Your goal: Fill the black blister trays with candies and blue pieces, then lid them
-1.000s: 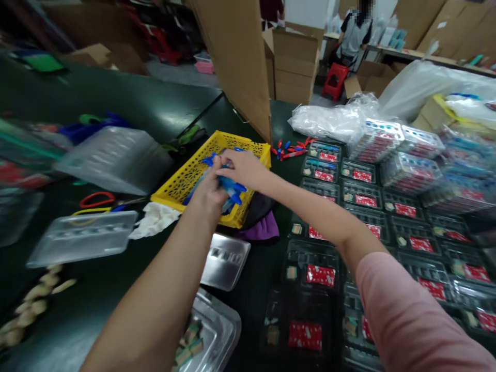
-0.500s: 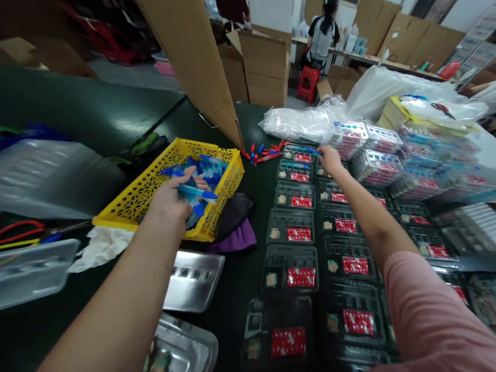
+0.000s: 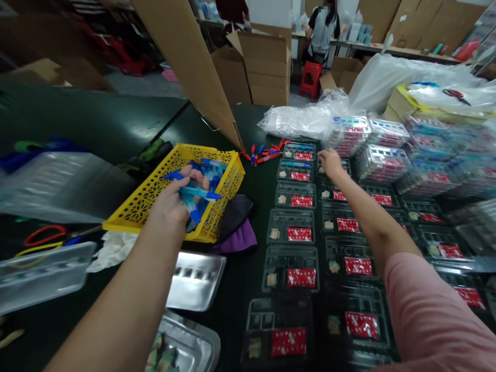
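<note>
Over the yellow plastic basket (image 3: 135, 212), my left hand (image 3: 174, 199) is closed around several blue pens (image 3: 199, 192) that stick out past its fingers. More blue pens (image 3: 213, 170) lie in the basket. My right hand (image 3: 332, 164) hovers over the far end of the second column of clear plastic trays, its fingers loosely bent and no pen visible in them. Blue pens lie in the two farthest trays (image 3: 296, 164) of the first column. Each nearer tray (image 3: 290, 258) holds a red patterned packet (image 3: 301, 278) and a small pale block (image 3: 272, 280).
Red and blue pens (image 3: 267, 154) lie beyond the basket, near an upright cardboard sheet (image 3: 197, 67). Filled trays stand in stacks (image 3: 382, 163) at the right. Scissors (image 3: 46, 235), an empty tray (image 3: 196, 281) and purple cloth (image 3: 240, 237) surround the basket. A person (image 3: 324, 33) sits at the back.
My right hand has let go of a blue pen at the farthest first-column tray and drawn slightly right. My left hand still holds its pens, and the view has shifted a little.
</note>
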A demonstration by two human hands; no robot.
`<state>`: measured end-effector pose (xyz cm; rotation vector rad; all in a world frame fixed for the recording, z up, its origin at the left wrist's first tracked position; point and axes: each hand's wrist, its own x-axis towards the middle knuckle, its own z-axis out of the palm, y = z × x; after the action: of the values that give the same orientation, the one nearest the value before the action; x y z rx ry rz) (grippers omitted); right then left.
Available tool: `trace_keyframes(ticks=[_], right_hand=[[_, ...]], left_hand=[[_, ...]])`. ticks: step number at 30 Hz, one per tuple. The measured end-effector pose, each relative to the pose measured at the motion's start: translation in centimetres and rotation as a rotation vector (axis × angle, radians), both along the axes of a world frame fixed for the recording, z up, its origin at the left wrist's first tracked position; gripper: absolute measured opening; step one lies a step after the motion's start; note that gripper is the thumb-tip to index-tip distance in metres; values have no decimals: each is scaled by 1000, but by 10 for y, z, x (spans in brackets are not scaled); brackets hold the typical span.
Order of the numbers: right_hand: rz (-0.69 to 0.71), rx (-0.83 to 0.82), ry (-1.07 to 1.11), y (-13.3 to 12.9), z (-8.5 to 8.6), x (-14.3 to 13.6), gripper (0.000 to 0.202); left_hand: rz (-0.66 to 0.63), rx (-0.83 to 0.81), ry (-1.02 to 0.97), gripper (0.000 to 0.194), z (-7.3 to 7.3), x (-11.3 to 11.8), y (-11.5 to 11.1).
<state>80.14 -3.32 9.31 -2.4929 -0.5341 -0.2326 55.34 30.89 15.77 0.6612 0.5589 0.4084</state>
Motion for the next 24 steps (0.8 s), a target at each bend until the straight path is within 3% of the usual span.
trace_keyframes(ticks=[2, 4, 6, 8, 10, 13, 16, 20, 24], right_hand=[[122, 79, 23, 42, 12, -40, 21], [471, 390, 237, 85, 26, -90, 21], [724, 587, 452, 118, 37, -139, 18], [808, 728, 572, 134, 43, -176, 22], [790, 810, 656, 132, 42, -196, 31], [734, 802, 739, 104, 32, -197, 30], [662, 632, 613, 55, 20, -172, 21], [299, 226, 171, -27, 7, -114, 12], [20, -119, 36, -87, -10, -69, 19]], left_hand=[[26, 21, -30, 36, 8, -3, -13], [36, 64, -84, 40, 15, -6, -35], [-12, 123, -137, 45, 19, -10, -62], [-70, 184, -154, 51, 17, -14, -87], [-93, 200, -145, 53, 12, -17, -108], [-154, 142, -102, 56, -1, -17, -130], [-257, 48, -29, 63, -12, -14, -150], [-318, -88, 70, 63, -19, -7, -169], [-276, -159, 124, 47, -18, -2, -180]])
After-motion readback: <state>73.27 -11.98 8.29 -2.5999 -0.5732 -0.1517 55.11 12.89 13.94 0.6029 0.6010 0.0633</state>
